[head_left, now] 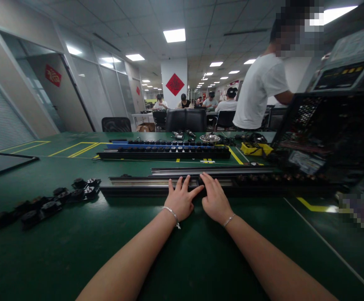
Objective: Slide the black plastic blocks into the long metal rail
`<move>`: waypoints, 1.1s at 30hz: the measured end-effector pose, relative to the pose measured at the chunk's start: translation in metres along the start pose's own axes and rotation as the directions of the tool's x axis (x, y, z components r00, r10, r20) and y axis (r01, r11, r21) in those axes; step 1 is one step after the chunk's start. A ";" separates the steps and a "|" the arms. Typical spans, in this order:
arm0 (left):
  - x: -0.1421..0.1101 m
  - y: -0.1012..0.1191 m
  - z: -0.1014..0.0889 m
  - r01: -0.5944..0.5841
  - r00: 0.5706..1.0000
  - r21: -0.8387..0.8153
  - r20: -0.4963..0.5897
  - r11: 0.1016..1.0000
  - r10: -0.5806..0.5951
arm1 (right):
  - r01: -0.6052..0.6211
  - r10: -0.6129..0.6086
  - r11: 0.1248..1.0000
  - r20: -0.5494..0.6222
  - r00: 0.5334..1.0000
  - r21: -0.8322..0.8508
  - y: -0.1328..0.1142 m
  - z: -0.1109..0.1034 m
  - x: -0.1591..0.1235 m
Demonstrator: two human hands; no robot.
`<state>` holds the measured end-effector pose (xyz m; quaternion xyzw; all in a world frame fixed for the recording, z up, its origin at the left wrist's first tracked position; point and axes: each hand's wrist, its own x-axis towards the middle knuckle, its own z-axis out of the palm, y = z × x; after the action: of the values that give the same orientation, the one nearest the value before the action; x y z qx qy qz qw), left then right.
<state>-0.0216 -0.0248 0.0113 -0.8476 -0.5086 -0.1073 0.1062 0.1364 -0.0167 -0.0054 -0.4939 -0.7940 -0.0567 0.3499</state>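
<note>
A long black rail (138, 191) with a pale metal channel lies crosswise on the green table. My left hand (180, 201) rests over its near edge, fingers spread along the channel and thumb pointing to the right. Close beside it, my right hand (215, 200) lies on the rail with its fingers stretched forward. A dark piece sits in the channel between the two hands, partly covered by the fingers; its kind cannot be made out. Small round parts (263, 178) line the right stretch of the rail. Directly behind lies a second, thinner rail (207, 171).
Loose black parts (50, 205) lie at the left. Farther back are another loaded rail (163, 154), a metal bowl (210, 138) and a yellow tray (255, 149). A large dark machine case (332, 121) stands at right; a person in a white shirt (257, 90) stands behind the table.
</note>
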 end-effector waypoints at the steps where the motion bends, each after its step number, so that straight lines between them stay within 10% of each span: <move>1: 0.001 0.000 0.000 0.005 1.000 0.005 0.006 1.000 -0.005 | 0.003 -0.003 1.000 0.003 1.000 0.006 -0.001 0.000 0.000; 21: 0.015 0.010 0.003 0.094 0.993 0.028 0.069 0.995 -0.096 | 0.075 -0.082 0.995 0.110 0.991 0.066 -0.002 0.002 0.005; 33: 0.018 0.007 0.000 0.083 0.989 0.004 0.123 0.997 -0.083 | -0.083 0.106 0.965 0.080 0.991 -0.249 0.006 -0.003 -0.002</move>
<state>-0.0069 -0.0133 0.0156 -0.8309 -0.5488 -0.0595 0.0699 0.1434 -0.0160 -0.0062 -0.5725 -0.7719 -0.1146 0.2514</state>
